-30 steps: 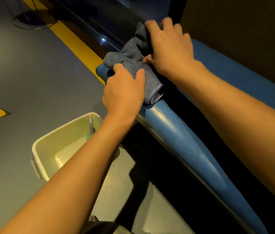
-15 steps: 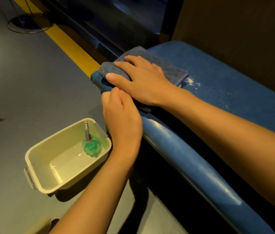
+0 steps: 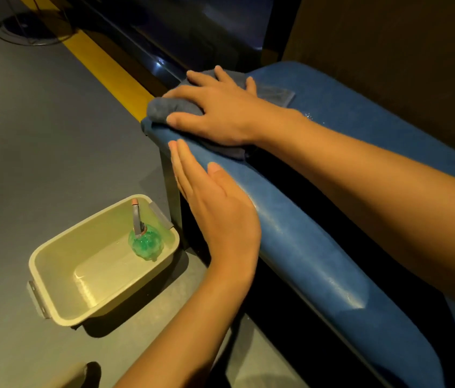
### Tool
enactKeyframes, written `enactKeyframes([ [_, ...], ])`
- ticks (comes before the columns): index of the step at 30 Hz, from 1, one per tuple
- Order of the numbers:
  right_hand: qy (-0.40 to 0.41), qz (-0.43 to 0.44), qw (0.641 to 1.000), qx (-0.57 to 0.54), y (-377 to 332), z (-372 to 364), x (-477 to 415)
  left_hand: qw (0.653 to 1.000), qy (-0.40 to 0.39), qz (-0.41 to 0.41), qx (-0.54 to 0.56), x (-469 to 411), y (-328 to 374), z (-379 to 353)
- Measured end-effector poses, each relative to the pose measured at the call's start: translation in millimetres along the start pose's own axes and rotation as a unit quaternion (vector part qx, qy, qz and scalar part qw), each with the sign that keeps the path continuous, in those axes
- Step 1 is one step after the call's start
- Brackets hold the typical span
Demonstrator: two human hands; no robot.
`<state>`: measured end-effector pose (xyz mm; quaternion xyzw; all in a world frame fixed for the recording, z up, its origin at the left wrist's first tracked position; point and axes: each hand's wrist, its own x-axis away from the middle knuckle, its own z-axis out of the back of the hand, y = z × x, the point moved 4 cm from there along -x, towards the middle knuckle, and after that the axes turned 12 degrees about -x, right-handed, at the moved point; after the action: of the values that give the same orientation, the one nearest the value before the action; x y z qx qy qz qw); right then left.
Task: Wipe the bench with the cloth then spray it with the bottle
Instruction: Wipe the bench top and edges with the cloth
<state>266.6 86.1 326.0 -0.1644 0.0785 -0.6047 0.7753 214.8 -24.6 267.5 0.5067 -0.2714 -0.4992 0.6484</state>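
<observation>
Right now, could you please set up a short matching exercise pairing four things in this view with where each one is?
Things:
1. cloth
2. spray bottle
3. left hand
4. tub

Places:
A. standing inside the tub
B. flat against the bench's rounded front edge
C. on the floor beside the bench
D. on the bench end, pressed under the right hand

Pairs: 1-D, 2-A, 3-B, 4-C
</observation>
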Motion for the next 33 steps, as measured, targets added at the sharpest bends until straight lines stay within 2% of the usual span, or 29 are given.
enactKeyframes([
  [5,0.035,-0.096,0.995,0.021,33.2,18.6,-37.3,0.997,-0.053,-0.019,-0.049,2.5,-0.6,0.4],
  [12,0.065,-0.162,0.985,-0.004,93.0,45.6,-47.9,0.995,-0.054,-0.034,-0.077,1.7,-0.6,-0.6],
  [22,0.089,-0.169,0.979,-0.071,168.4,71.0,-2.9,0.998,-0.029,-0.026,-0.057,2.6,-1.3,-0.5],
  [33,0.132,-0.199,0.971,-0.024,161.8,58.5,23.3,0.999,0.014,-0.032,-0.022,5.7,-5.0,-3.0],
])
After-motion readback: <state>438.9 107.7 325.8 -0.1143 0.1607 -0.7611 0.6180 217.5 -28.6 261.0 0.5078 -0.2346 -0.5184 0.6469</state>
